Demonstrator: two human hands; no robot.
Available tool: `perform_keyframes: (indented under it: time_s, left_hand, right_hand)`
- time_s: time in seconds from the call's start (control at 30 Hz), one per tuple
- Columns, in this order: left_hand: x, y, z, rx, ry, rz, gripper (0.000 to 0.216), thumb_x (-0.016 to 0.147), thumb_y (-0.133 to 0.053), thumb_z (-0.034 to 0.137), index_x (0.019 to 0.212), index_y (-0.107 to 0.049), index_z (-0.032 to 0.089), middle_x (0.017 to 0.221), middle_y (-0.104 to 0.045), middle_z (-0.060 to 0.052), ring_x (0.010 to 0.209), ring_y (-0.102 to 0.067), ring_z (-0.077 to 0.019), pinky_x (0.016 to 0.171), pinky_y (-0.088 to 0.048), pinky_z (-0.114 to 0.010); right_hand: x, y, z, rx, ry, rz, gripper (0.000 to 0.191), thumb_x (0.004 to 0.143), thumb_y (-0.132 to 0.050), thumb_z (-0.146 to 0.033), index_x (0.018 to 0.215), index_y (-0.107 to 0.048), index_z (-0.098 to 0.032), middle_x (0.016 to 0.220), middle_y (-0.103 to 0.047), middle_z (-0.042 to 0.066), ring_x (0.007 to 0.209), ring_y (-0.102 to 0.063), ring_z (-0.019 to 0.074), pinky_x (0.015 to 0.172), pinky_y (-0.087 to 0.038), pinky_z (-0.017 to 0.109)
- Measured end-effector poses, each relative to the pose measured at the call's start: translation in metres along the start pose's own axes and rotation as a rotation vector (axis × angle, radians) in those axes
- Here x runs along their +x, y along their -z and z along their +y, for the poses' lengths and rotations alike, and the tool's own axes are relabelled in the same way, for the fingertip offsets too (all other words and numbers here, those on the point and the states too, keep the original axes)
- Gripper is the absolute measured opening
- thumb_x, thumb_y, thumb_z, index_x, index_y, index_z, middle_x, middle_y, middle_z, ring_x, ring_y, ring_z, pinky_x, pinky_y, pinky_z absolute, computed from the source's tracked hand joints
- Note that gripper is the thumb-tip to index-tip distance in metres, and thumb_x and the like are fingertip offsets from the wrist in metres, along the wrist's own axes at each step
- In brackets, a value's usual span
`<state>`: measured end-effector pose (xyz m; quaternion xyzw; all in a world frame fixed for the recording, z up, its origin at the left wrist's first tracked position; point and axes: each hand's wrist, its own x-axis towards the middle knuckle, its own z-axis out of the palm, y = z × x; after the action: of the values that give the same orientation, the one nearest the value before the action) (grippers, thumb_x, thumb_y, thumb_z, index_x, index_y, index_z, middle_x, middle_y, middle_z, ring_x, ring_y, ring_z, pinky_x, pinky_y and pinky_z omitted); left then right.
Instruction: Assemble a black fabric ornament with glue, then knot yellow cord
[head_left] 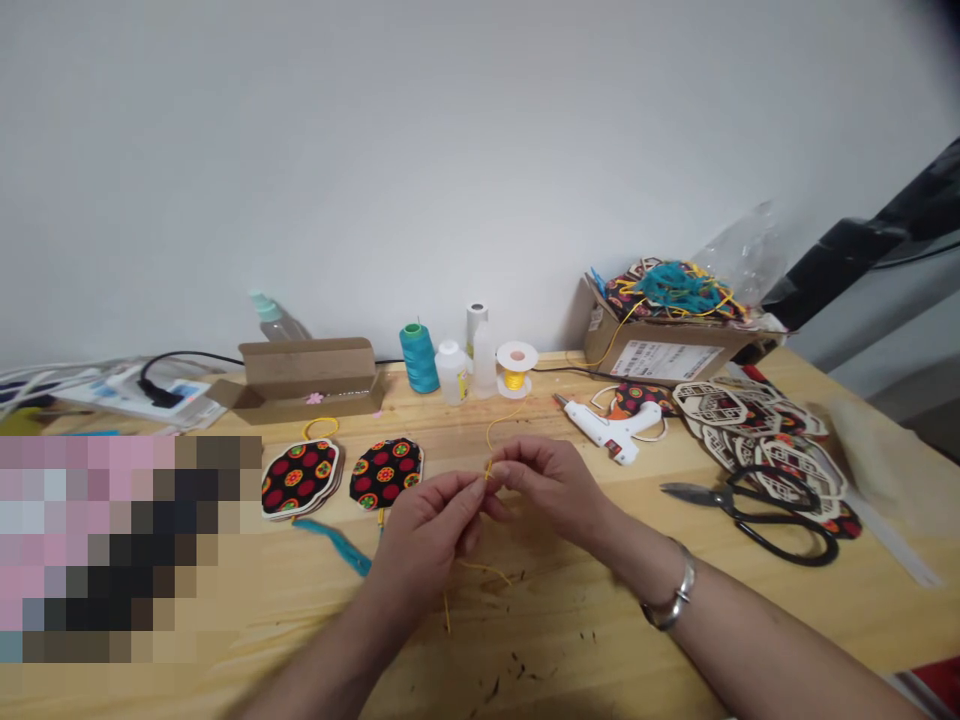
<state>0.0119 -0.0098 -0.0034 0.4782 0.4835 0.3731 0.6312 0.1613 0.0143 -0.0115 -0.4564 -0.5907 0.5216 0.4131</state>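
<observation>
Over the table [577, 625], the left hand [427, 530] and right hand [551, 485] fingers pinch the yellow cord [491, 432] between them.

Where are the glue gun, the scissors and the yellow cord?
glue gun [609, 428], head view, on its white body.
scissors [731, 500], head view, near the pivot.
yellow cord [488, 440], head view, on its upper strand.

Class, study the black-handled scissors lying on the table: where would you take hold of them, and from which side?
Take the black handle loops, coming down from above at the right end. The scissors lie flat with the blades pointing left, so the loops face up and are well away from the sharp tips.
</observation>
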Motion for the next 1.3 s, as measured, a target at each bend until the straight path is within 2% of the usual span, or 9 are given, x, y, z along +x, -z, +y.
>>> perform_keyframes:
  time_s: [0.1, 0.17, 0.33, 0.53, 0.67, 0.93, 1.13, 1.3]
  left_hand:
    - [-0.001, -0.002, 0.003, 0.014, 0.037, -0.001, 0.023, 0.074, -0.059, 0.034, 0.072, -0.068, 0.013, 0.051, -0.056, 0.0, 0.041, -0.036, -0.0061, 0.04, -0.023, -0.019]
    - [-0.002, -0.004, 0.005, 0.019, 0.051, -0.002, 0.022, 0.074, -0.059, 0.034, 0.07, -0.068, 0.014, 0.048, -0.054, 0.001, 0.041, -0.039, -0.0064, 0.04, -0.024, -0.019]
    - [-0.002, -0.004, 0.005, 0.018, 0.021, -0.009, 0.02, 0.074, -0.059, 0.03, 0.066, -0.066, 0.013, 0.057, -0.061, -0.002, 0.044, -0.044, -0.0066, 0.04, -0.028, -0.018]
    - [0.0, -0.001, -0.004, -0.033, 0.038, -0.047, 0.022, 0.077, -0.057, 0.032, 0.07, -0.066, 0.013, 0.052, -0.057, 0.0, 0.043, -0.044, -0.0065, 0.041, -0.029, -0.017]
    - [-0.001, -0.002, -0.005, -0.047, 0.021, -0.02, 0.02, 0.076, -0.059, 0.033, 0.08, -0.066, 0.014, 0.066, -0.063, -0.002, 0.048, -0.047, -0.0072, 0.043, -0.032, -0.018]
    - [-0.001, -0.002, -0.001, 0.089, -0.019, 0.01, 0.019, 0.075, -0.058, 0.031, 0.07, -0.067, 0.015, 0.053, -0.057, 0.001, 0.047, -0.046, -0.0086, 0.045, -0.033, -0.019]
    - [-0.001, -0.002, -0.002, 0.073, -0.027, 0.002, 0.019, 0.077, -0.056, 0.029, 0.073, -0.068, 0.015, 0.057, -0.06, 0.0, 0.048, -0.048, -0.0085, 0.046, -0.035, -0.019]
    - [0.0, -0.003, 0.001, 0.066, -0.02, 0.004, 0.021, 0.078, -0.056, 0.028, 0.067, -0.067, 0.014, 0.052, -0.06, 0.0, 0.047, -0.049, -0.0082, 0.047, -0.037, -0.019]
  right_hand:
    - [0.0, -0.001, -0.001, 0.013, -0.005, 0.026, 0.006, 0.067, -0.061, -0.021, 0.065, -0.058, -0.016, 0.059, -0.056, -0.003, 0.056, -0.049, 0.0095, 0.055, -0.04, 0.022]
    - [-0.002, -0.002, 0.0, -0.028, 0.037, 0.031, 0.006, 0.069, -0.059, -0.019, 0.064, -0.057, -0.016, 0.057, -0.054, -0.003, 0.054, -0.047, 0.0089, 0.054, -0.039, 0.022]
    - [-0.005, -0.001, 0.002, -0.197, 0.154, 0.06, 0.009, 0.073, -0.056, -0.017, 0.064, -0.056, -0.017, 0.059, -0.054, -0.003, 0.058, -0.048, 0.0093, 0.056, -0.038, 0.021]
    - [0.001, 0.005, 0.001, -0.167, 0.099, 0.009, 0.012, 0.074, -0.057, -0.022, 0.063, -0.056, -0.016, 0.059, -0.054, -0.002, 0.058, -0.047, 0.0102, 0.055, -0.038, 0.022]
    - [0.001, 0.005, 0.0, -0.149, 0.093, 0.002, 0.013, 0.073, -0.058, -0.023, 0.062, -0.056, -0.016, 0.058, -0.053, -0.002, 0.056, -0.046, 0.0098, 0.054, -0.037, 0.022]
    - [-0.004, 0.004, -0.002, -0.185, 0.111, -0.058, 0.013, 0.076, -0.055, -0.02, 0.063, -0.055, -0.016, 0.056, -0.053, -0.003, 0.056, -0.047, 0.0095, 0.055, -0.038, 0.022]
    - [-0.006, 0.002, -0.001, -0.257, 0.145, 0.01, 0.012, 0.076, -0.054, -0.018, 0.064, -0.054, -0.017, 0.058, -0.052, -0.003, 0.057, -0.046, 0.0096, 0.056, -0.037, 0.022]
    - [-0.002, 0.003, 0.001, -0.235, 0.138, 0.052, 0.013, 0.075, -0.053, -0.019, 0.062, -0.052, -0.017, 0.057, -0.048, -0.004, 0.056, -0.043, 0.0093, 0.054, -0.035, 0.022]
